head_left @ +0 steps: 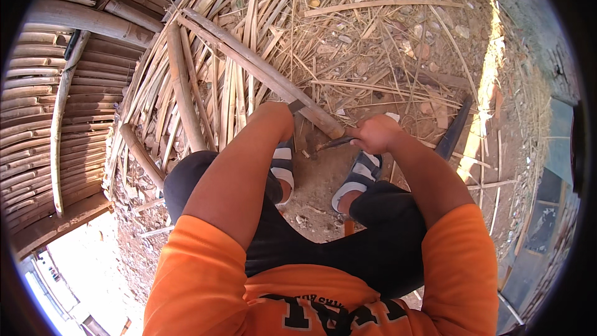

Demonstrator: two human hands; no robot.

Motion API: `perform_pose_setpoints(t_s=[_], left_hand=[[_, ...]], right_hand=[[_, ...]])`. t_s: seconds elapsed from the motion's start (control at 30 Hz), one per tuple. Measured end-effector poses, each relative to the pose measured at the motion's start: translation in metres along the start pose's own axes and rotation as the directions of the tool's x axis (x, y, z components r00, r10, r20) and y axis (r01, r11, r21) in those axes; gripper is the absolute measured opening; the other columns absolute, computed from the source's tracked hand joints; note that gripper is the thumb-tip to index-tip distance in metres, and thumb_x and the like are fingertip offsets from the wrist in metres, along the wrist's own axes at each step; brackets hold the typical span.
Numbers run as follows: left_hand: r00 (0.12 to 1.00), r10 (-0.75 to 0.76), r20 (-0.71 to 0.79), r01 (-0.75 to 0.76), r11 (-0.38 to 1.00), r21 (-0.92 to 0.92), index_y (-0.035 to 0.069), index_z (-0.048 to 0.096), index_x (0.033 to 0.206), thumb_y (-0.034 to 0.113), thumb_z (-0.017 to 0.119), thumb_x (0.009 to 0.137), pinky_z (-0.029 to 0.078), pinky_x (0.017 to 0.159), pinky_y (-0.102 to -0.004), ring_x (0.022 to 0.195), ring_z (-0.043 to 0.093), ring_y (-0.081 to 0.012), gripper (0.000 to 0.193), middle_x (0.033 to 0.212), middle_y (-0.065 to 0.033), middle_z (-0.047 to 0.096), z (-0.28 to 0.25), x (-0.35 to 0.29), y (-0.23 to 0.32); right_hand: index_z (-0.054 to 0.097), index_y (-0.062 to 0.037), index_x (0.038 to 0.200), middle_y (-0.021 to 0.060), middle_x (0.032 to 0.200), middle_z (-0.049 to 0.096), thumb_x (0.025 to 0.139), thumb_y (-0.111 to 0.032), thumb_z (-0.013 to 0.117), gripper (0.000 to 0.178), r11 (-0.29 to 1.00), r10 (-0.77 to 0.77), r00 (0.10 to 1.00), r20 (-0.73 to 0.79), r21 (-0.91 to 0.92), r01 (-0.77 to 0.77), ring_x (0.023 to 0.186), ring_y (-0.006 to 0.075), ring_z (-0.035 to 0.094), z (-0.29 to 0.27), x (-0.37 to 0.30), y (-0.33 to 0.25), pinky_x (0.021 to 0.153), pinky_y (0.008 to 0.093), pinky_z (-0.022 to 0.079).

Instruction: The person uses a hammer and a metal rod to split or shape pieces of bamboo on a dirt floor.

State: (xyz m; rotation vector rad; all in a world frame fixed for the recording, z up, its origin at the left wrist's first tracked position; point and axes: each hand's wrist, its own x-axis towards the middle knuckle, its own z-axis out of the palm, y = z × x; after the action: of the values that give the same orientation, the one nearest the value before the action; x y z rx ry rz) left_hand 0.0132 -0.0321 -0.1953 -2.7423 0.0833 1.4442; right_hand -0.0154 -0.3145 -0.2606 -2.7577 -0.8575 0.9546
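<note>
Bamboo pole (pixel 261 71) slants under the hidden left grip; right hand (pixel 373 134) clenches a knife (pixel 333 144) at its end.

Dry, matt bamboo pole (pixel 261 71); dull dark metal blade (pixel 333 144); dusty earth ground (pixel 323 177).

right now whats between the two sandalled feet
In the head view, only bare dirt ground with a few small chips lies between the left sandal and the right sandal.
</note>
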Motion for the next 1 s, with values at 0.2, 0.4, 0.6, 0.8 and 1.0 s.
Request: perform_pose_setpoints(t_s=[0.2, 0.4, 0.6, 0.8, 1.0], left_hand=[[1.000, -0.016, -0.002, 0.016, 1.000, -0.018, 0.006, 0.078, 0.112, 0.007, 0.070, 0.080, 0.060, 0.085, -0.0431, 0.107, 0.073, -0.0341, 0.032, 0.114, -0.0176, 0.075, 0.001, 0.005, -0.005], [0.999, 0.022, -0.046, -0.023, 1.000, -0.021, 0.006, 0.078, 0.112, 0.007, 0.070, 0.080, 0.060, 0.085, -0.0440, 0.105, 0.074, -0.0347, 0.033, 0.111, -0.0184, 0.076, 0.013, 0.013, -0.005], [1.000, 0.006, 0.021, -0.006, 1.000, 0.007, 0.006, 0.077, 0.115, 0.008, 0.070, 0.080, 0.060, 0.086, -0.0450, 0.106, 0.073, -0.0350, 0.035, 0.113, -0.0176, 0.075, 0.001, 0.001, -0.009], [0.996, 0.018, -0.089, -0.025, 0.997, -0.079, 0.005, 0.076, 0.115, 0.007, 0.070, 0.080, 0.060, 0.086, -0.0456, 0.108, 0.072, -0.0350, 0.035, 0.118, -0.0169, 0.074, 0.016, 0.009, -0.004], [1.000, -0.006, 0.020, 0.008, 0.998, -0.068, 0.005, 0.077, 0.115, 0.008, 0.071, 0.081, 0.060, 0.086, -0.0454, 0.108, 0.073, -0.0350, 0.035, 0.117, -0.0170, 0.074, 0.010, 0.006, -0.006]], right_hand=[[0.066, -0.0151, 0.123, 0.0169, 0.105, 0.071, 0.101, -0.036, 0.056, 0.032, 0.993, 0.062, 0.992, -0.112, 0.105, -0.050, 0.102, 0.0392, 0.069, 0.003, 0.006, 0.014, 0.087, 0.0531, 0.055], [0.065, -0.0150, 0.126, 0.0180, 0.106, 0.071, 0.101, -0.036, 0.056, 0.034, 0.932, 0.347, 0.932, -0.108, 0.148, -0.330, 0.099, 0.0397, 0.070, 0.021, 0.013, 0.026, 0.085, 0.0538, 0.055], [0.065, -0.0150, 0.124, 0.0180, 0.104, 0.072, 0.101, -0.037, 0.056, 0.033, 0.989, 0.137, 0.980, -0.144, 0.080, -0.126, 0.099, 0.0400, 0.069, -0.013, -0.025, 0.041, 0.084, 0.0539, 0.055], [0.064, -0.0167, 0.125, 0.0166, 0.101, 0.072, 0.101, -0.037, 0.056, 0.032, 0.980, 0.173, 0.984, -0.042, 0.104, -0.168, 0.099, 0.0392, 0.070, 0.010, 0.004, 0.009, 0.085, 0.0530, 0.055], [0.063, -0.0150, 0.126, 0.0179, 0.099, 0.072, 0.101, -0.036, 0.056, 0.033, 0.995, -0.097, 0.995, 0.034, -0.007, 0.097, 0.097, 0.0410, 0.070, 0.000, -0.002, -0.009, 0.084, 0.0533, 0.055]])
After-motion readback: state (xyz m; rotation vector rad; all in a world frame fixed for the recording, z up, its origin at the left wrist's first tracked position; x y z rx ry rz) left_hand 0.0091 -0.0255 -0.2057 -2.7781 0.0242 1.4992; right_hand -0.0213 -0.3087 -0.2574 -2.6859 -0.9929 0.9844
